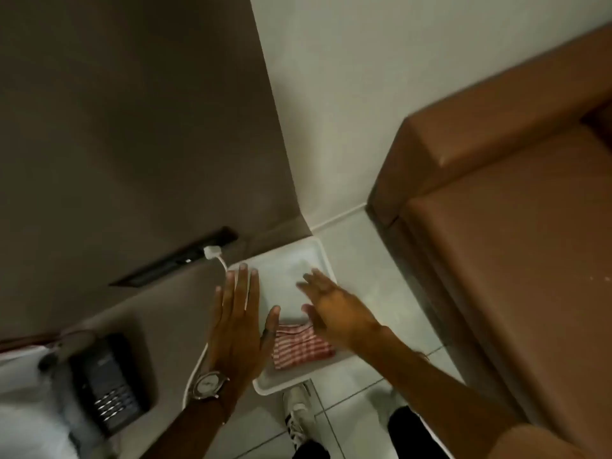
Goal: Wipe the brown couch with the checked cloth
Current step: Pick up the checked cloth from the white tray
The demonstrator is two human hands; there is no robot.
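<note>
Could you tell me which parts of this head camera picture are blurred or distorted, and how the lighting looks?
In the head view, the right hand is smeared by motion blur; the left hand is sharper. The checked cloth in the white tray reads clearly. Wide-angle distortion bends the wall edges and the brown couch. Lighting is dim and soft, with a faint sheen on the couch.

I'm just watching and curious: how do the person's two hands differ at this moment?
The left hand is spread flat with fingers together and wears a wristwatch; the right hand shows no watch. The left hand hovers over the white tray's left edge, while the right hand reaches in above the checked cloth, partly covering it. The right hand looks more blurred. Both are open and empty; neither grips the cloth.
</note>
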